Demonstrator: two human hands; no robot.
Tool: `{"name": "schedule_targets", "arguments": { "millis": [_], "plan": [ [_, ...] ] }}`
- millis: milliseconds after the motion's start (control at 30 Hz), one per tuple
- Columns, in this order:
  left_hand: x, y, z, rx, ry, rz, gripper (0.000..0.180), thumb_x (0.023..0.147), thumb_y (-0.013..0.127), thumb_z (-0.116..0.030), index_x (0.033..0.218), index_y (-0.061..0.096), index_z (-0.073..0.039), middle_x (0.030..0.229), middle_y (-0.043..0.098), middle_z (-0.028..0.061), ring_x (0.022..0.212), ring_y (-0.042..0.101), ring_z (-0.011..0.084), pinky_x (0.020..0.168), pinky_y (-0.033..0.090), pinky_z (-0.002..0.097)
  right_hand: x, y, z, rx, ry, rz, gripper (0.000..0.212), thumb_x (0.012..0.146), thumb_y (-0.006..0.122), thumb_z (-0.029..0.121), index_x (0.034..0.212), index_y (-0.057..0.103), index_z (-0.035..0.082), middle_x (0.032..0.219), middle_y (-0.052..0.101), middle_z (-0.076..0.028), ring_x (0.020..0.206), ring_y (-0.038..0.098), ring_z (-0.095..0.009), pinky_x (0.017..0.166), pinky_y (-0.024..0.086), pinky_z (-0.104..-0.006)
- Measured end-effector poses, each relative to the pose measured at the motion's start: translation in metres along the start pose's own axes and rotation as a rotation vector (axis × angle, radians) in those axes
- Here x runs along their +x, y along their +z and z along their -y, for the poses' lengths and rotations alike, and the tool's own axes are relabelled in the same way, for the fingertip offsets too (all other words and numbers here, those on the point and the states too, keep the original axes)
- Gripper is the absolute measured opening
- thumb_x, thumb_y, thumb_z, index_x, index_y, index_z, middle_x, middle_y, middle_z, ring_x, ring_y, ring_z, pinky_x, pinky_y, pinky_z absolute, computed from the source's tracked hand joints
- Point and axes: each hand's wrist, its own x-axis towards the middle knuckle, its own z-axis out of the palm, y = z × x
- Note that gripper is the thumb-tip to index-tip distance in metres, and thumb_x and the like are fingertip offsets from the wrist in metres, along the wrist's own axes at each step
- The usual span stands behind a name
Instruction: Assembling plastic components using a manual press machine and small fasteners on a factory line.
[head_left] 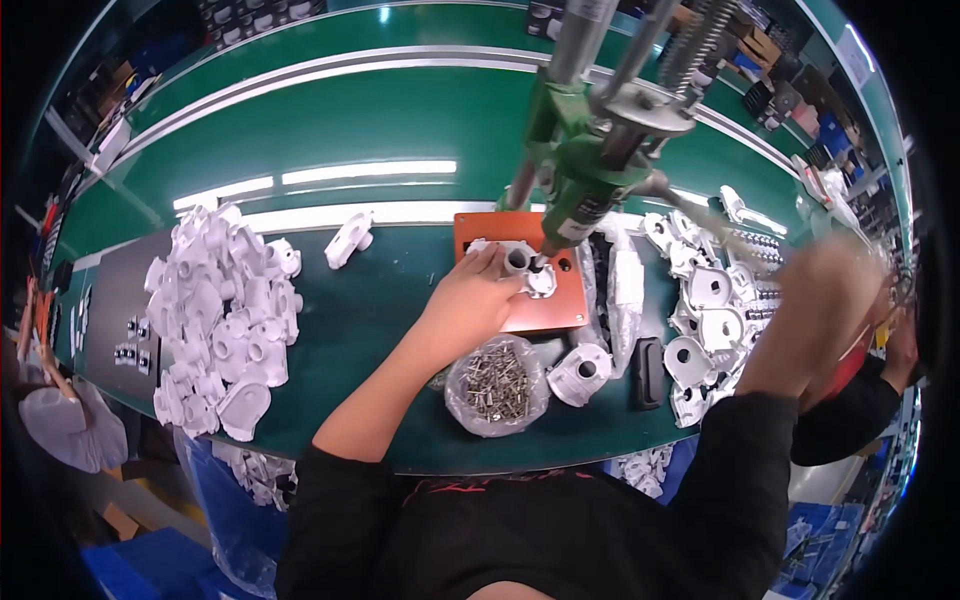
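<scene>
On the orange base plate of a green drill-press-like machine, my left hand holds a whitish cast-metal housing with a round opening. The machine's spindle tip comes down right over this part. Off to the right, my right hand is blurred by motion; it is closed at the outer end of the machine's lever, which is smeared too. A clear plastic bag of small metal screws or pins sits just below the plate, and a single housing lies beside it.
A big heap of white castings covers the left side, with one loose casting nearby. More castings lie at right, next to a black oblong object and plastic-wrapped pieces. Other people are at both edges.
</scene>
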Motion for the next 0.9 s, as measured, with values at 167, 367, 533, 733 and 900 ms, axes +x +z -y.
{"name": "schedule_targets", "arguments": {
  "millis": [167,367,533,733,900],
  "plan": [
    [-0.016,0.0,0.01,0.043,0.011,0.011,0.029,0.073,0.053,-0.004,0.101,0.06,-0.006,0.117,0.055,0.0232,0.116,0.049,0.0361,0.098,0.04,0.0436,0.06,0.051,0.064,0.007,0.194,-0.057,0.045,0.084,0.058,0.046,0.069,0.058,0.004,0.047,0.051,-0.012,0.048,0.057,-0.032,0.046,0.044,-0.0404],
    [0.008,-0.022,-0.002,-0.296,-0.428,0.217,0.031,0.078,0.056,-0.011,0.107,0.054,-0.002,0.117,0.055,0.0224,0.115,0.049,0.0385,0.097,0.04,0.0432,0.034,0.02,0.02,0.837,-0.151,-0.622,0.054,0.089,0.052,0.048,0.082,0.065,-0.005,0.052,0.057,-0.007,0.048,0.06,-0.018,0.042,0.043,-0.0281],
    [-0.005,0.02,0.037,-0.012,-0.087,-0.148,0.038,0.078,0.057,-0.015,0.113,0.05,-0.004,0.123,0.05,0.0194,0.123,0.04,0.0391,0.103,0.033,0.0438,0.074,-0.033,-0.027,1.155,-0.168,-1.61,0.042,0.094,0.042,0.034,0.113,0.05,-0.003,0.087,0.059,-0.008,0.08,0.052,-0.012,0.072,0.042,-0.0265],
    [-0.002,-0.014,0.021,-0.086,-0.076,-0.116,0.028,0.079,0.056,-0.015,0.106,0.057,-0.008,0.125,0.047,0.0168,0.116,0.045,0.0388,0.097,0.037,0.0442,0.111,-0.021,-0.094,1.142,0.524,-1.247,0.034,0.089,0.054,0.03,0.106,0.057,0.002,0.092,0.059,-0.003,0.087,0.052,-0.013,0.078,0.041,-0.0274],
    [-0.007,-0.03,0.022,-0.45,-0.292,-0.046,0.025,0.079,0.054,-0.011,0.102,0.06,-0.005,0.108,0.058,0.0116,0.097,0.057,0.0292,0.084,0.045,0.0361,0.076,0.04,-0.13,0.555,0.73,-1.212,0.033,0.087,0.056,0.028,0.109,0.057,0.004,0.096,0.061,-0.009,0.091,0.056,-0.02,0.083,0.043,-0.0337]
  ]
}}
